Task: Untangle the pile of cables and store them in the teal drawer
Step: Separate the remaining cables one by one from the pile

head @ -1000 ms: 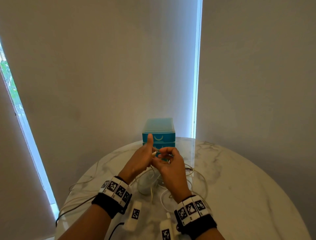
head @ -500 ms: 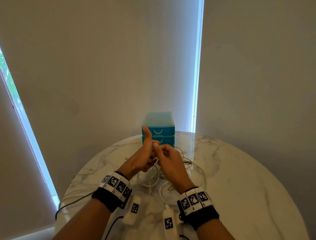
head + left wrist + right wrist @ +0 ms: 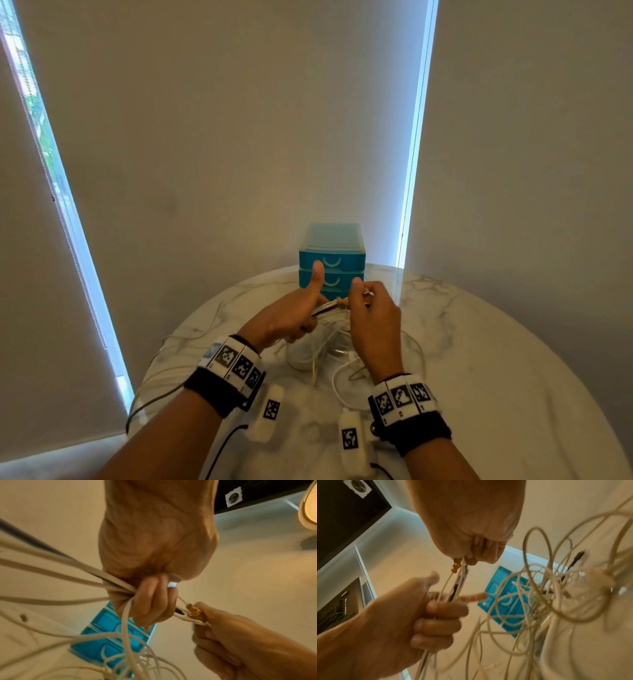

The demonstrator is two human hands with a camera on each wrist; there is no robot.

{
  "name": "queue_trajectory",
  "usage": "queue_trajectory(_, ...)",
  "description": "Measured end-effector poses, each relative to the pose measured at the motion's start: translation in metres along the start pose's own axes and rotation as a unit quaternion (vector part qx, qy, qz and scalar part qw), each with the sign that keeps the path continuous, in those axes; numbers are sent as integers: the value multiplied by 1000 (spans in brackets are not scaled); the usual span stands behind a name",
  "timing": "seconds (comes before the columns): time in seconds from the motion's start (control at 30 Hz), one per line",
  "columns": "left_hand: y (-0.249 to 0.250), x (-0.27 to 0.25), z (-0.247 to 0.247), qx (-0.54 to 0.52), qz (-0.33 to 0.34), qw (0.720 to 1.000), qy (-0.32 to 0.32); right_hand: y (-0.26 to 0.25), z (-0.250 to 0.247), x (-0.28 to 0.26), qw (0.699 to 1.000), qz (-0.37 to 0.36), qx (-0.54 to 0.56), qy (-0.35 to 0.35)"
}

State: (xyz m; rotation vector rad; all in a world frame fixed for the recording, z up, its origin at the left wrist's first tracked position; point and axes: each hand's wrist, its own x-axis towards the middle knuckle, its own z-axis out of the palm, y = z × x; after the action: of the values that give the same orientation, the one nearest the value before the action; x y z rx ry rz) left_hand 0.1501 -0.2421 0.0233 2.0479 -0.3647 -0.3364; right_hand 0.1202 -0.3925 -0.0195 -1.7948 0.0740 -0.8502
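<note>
A tangle of white cables (image 3: 329, 346) lies on the round marble table (image 3: 479, 377), with loops hanging from both hands. My left hand (image 3: 291, 315) grips a bundle of cable strands (image 3: 109, 584) in its fist, thumb pointing up. My right hand (image 3: 373, 315) pinches the cable ends and a yellow-orange connector (image 3: 193, 610) just right of the left fist. A short stretch of strands (image 3: 457, 582) runs between the two hands. The teal drawer unit (image 3: 331, 263) stands behind the hands at the table's far edge, its drawers closed.
White sensor boxes (image 3: 270, 411) hang from both wristbands above the near table. A dark cable (image 3: 150, 401) trails off the table's left edge. Window blinds (image 3: 222, 137) and a bright window gap (image 3: 414, 137) stand behind the table.
Both hands rose slightly and pulled apart, so a short span of cable and the yellow-orange connector now shows between them. The head view tilted down toward the table.
</note>
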Motion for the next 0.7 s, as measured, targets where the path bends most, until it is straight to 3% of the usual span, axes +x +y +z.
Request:
queue_trajectory(0.1, -10, -2, -7, 69, 74, 994, 42, -7, 1, 0, 996, 51, 50, -55)
queue_trajectory(0.2, -18, 0, -11, 11, 71, 996, 57, -16, 16, -2, 975, 143, 86, -145)
queue_trajectory(0.3, -9, -5, -20, -27, 46, 996, 71, -29, 21, 7, 958, 185, 133, -173)
queue_trajectory(0.47, -8, 5, -50, -59, 67, 992, 85, -63, 25, 33, 955, 143, 107, -238)
queue_trajectory(0.6, 5, 1, -62, -79, 103, 987, 90, -84, 25, 42, 929, 137, 99, -329)
queue_trajectory(0.7, 8, -6, -63, -104, 110, 986, 64, -90, 29, 42, 935, 115, 66, -329)
